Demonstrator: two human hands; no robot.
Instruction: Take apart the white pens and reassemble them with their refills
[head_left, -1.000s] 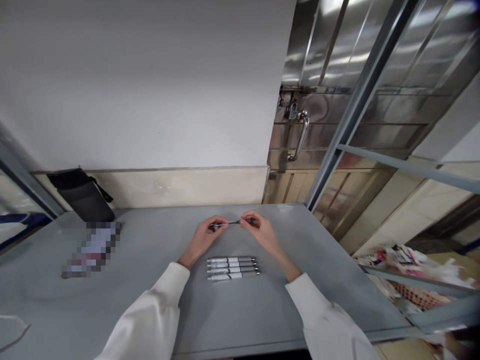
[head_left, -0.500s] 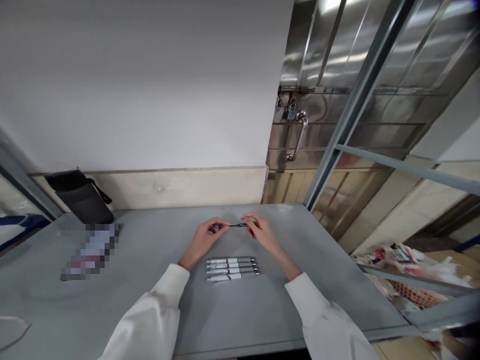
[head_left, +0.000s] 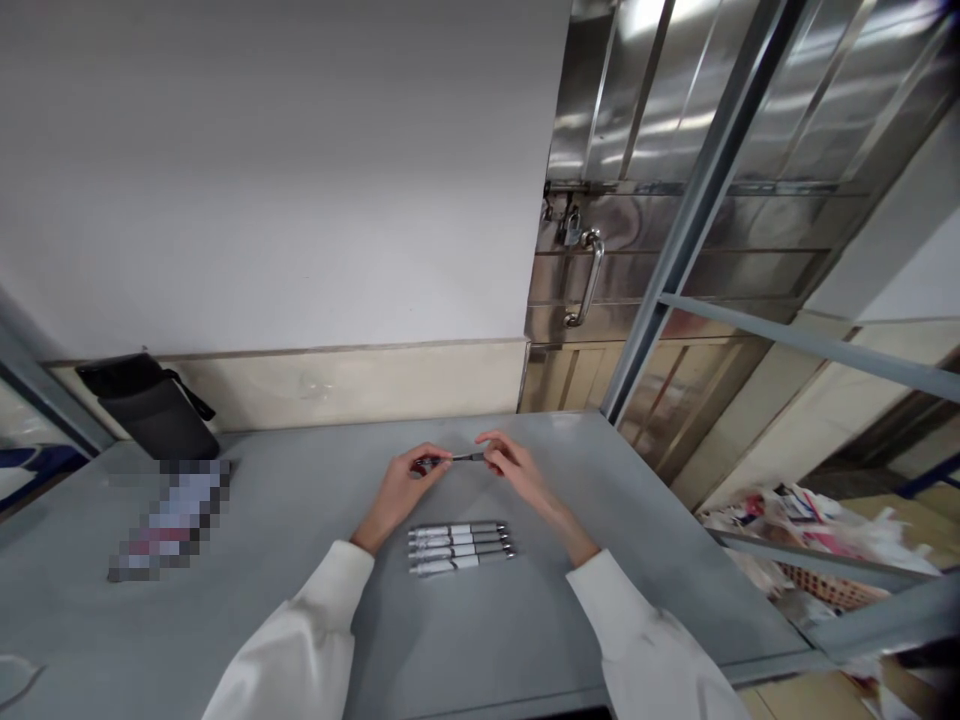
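Note:
My left hand (head_left: 409, 478) pinches one end of a slim dark pen (head_left: 466, 457), held level above the far half of the table. At its other end, my right hand (head_left: 514, 468) grips the pen between thumb and fingers, with the index finger raised off it. Parts of the pen are hidden inside both hands, so I cannot tell whether it is whole. Below, between my forearms, several white-and-grey pens (head_left: 459, 548) lie side by side in a row on the grey table (head_left: 465, 640).
A black pouch-like case (head_left: 154, 405) leans at the back left, with a blurred-out flat object (head_left: 172, 520) before it. A pale wall backs the table. On the right stand a metal frame post (head_left: 694, 210), a steel door with a handle (head_left: 586, 280), and bagged items (head_left: 817, 540) lower down.
The view has shifted slightly, so the scene sits a little lower and to the left. Both hands keep hold of the pen; my right fingers have shifted slightly at its end.

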